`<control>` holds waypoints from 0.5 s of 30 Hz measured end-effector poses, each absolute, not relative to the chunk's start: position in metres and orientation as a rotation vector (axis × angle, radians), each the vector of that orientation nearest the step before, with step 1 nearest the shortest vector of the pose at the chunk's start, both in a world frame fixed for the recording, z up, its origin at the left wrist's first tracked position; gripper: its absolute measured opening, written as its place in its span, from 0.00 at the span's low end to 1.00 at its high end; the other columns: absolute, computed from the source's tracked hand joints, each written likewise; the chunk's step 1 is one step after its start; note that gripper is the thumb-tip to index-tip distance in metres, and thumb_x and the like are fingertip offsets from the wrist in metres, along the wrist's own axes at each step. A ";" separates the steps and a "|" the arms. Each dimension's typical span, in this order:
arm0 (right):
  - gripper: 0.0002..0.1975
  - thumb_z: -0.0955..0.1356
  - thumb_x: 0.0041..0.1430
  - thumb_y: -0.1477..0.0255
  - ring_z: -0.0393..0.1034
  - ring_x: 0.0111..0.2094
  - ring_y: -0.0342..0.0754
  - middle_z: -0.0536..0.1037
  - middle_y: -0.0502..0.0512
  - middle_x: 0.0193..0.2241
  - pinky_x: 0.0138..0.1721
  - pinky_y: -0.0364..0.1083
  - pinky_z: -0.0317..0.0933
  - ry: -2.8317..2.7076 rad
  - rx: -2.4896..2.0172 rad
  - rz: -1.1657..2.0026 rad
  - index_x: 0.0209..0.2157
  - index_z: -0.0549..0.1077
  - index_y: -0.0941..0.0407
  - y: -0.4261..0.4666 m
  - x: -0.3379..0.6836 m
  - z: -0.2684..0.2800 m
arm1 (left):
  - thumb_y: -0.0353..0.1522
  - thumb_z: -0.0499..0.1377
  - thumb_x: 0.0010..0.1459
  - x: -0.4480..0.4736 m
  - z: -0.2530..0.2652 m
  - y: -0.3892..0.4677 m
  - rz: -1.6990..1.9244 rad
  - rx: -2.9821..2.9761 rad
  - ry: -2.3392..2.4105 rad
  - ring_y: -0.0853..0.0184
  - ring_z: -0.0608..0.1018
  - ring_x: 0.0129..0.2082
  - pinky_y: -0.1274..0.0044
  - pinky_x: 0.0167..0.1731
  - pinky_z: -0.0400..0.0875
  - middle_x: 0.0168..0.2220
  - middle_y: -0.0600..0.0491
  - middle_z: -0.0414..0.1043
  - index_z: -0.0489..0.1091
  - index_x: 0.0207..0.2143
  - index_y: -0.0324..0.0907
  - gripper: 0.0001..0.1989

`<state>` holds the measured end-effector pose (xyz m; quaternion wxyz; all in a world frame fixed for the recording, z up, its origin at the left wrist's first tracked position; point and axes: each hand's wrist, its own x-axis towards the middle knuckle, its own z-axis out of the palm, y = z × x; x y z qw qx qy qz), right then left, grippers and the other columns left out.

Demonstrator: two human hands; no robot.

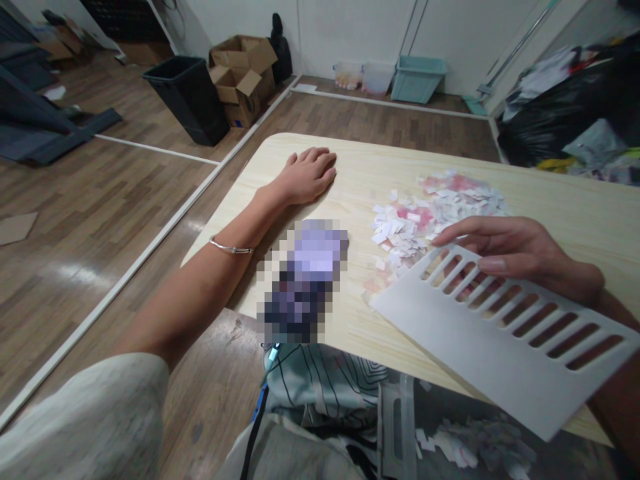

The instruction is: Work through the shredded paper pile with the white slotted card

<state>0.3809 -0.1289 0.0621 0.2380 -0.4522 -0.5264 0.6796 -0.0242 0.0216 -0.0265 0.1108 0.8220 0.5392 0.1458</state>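
My left hand [309, 176] rests palm down near the far left edge of the pale wooden table [560, 207], its fingers loosely stretched and nothing visible in them. A silver bracelet [231, 248] circles that forearm. My right hand [520, 250] grips a white flat panel [465, 327] with a row of rounded slots along its upper side, thumb at the near face and other fingers partly hidden behind. The panel is tilted above the table's right part. Beyond it lies a spread pile of small white paper pieces [465, 203], with pinkish ones among them.
A pixelated, phone-like object [313, 267] lies on the table between my arms. Below the table edge, a container [435, 407] holds more paper scraps beside my lap. A black bin [190, 100], cardboard boxes [243, 80], a teal tub [417, 79] and black bags [550, 120] stand beyond.
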 end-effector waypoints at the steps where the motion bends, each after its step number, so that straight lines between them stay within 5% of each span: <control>1: 0.18 0.90 0.59 0.67 0.87 0.27 0.52 0.92 0.54 0.32 0.27 0.43 0.81 -1.431 -1.240 1.860 0.51 0.96 0.49 -0.130 0.380 0.062 | 0.48 0.51 0.88 -0.024 -0.026 0.021 0.428 2.413 1.584 0.40 0.67 0.91 0.45 0.94 0.54 0.92 0.41 0.67 0.72 0.88 0.51 0.35; 15: 0.17 0.94 0.63 0.62 0.95 0.34 0.53 0.95 0.53 0.35 0.37 0.42 0.89 -1.488 -1.058 1.998 0.52 0.99 0.43 -0.118 0.386 0.060 | 0.48 0.50 0.88 -0.023 -0.023 0.017 0.393 2.370 1.601 0.37 0.64 0.93 0.44 0.94 0.52 0.94 0.39 0.63 0.70 0.90 0.48 0.37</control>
